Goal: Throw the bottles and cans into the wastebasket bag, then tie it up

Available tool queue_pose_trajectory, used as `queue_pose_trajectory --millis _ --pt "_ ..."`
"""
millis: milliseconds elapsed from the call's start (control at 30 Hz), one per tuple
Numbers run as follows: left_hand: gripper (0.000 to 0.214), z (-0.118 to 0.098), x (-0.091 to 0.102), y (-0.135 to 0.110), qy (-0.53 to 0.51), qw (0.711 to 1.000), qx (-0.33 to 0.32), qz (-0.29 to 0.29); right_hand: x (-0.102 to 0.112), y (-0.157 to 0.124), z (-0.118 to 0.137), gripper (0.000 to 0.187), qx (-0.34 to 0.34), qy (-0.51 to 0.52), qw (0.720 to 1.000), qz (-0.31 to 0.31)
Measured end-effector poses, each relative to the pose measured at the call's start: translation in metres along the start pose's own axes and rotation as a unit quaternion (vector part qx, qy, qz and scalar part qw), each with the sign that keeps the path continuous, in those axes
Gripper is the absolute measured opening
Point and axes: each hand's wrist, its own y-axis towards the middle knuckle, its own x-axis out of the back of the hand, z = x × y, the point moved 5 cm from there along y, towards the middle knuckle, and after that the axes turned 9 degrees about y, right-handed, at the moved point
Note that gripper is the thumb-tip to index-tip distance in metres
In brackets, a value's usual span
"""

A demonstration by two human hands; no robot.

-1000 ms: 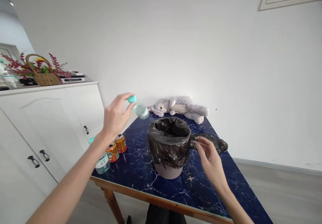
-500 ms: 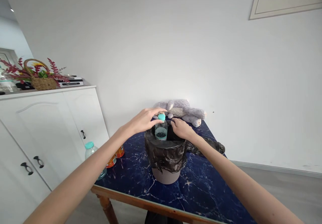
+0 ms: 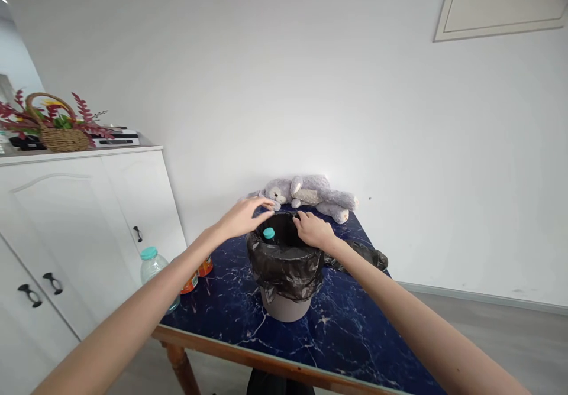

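A small bin lined with a black bag stands on the blue marble table. Inside it I see the teal cap of a water bottle; the rest of the bottle is hidden by the bag. My left hand hovers over the bin's left rim with its fingers stretched out, holding nothing. My right hand rests on the far right rim, fingers curled on the bag's edge.
A second water bottle and two orange cans stand near the table's left edge. A grey plush toy lies at the far end by the wall. A white cabinet with a flower basket stands left.
My left hand carried the bottle over the bin and let it go; the bottle sank inside until only its cap shows. My right hand moved from the bag's tail to the rim.
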Motion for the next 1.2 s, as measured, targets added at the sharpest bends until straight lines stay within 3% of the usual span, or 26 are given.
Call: queue_pose_trajectory --millis 133,300,400,533,633,733,867,967,1033,1133,1200 --pt "0.052 0.036 0.041 -0.038 0.129 0.989 0.057 -0.047 -0.001 0.0 -0.001 0.047 0.001 0.001 1.0 0.003" --pt "0.061 0.114 0.073 -0.126 0.257 0.951 0.168 -0.04 -0.002 0.0 -0.003 0.049 0.002 0.008 1.0 0.002" --pt "0.067 0.149 0.069 -0.183 0.252 0.935 0.249 -0.004 -0.003 0.001 -0.003 0.054 -0.001 0.009 1.0 -0.004" --pt "0.06 0.161 0.048 -0.233 0.145 0.933 0.326 0.046 -0.003 0.001 -0.002 0.056 -0.005 0.004 1.0 -0.005" --pt "0.052 0.151 0.047 -0.245 0.095 0.928 0.359 0.041 -0.002 0.0 -0.001 0.057 -0.004 -0.003 1.0 -0.004" --pt "0.051 0.122 0.073 -0.24 0.141 0.918 0.37 -0.005 -0.001 -0.001 0.0 0.055 0.005 -0.015 1.0 0.002" --pt "0.04 0.039 0.129 -0.217 0.197 0.893 0.368 -0.171 -0.002 -0.001 0.001 0.051 0.033 -0.045 0.998 0.015" --pt "0.038 -0.025 0.153 -0.192 0.108 0.877 0.302 -0.358 -0.003 -0.002 0.003 0.051 0.06 -0.071 0.995 0.024" --pt "0.041 -0.045 0.147 -0.167 -0.007 0.893 0.226 -0.389 -0.004 -0.004 0.005 0.054 0.078 -0.087 0.993 0.029" --pt "0.042 -0.04 0.111 -0.124 -0.17 0.922 0.172 -0.304 -0.004 -0.006 0.007 0.058 0.094 -0.107 0.989 0.03" --pt "0.046 -0.028 0.084 -0.1 -0.222 0.932 0.159 -0.238 -0.003 -0.007 0.008 0.059 0.101 -0.118 0.987 0.03"
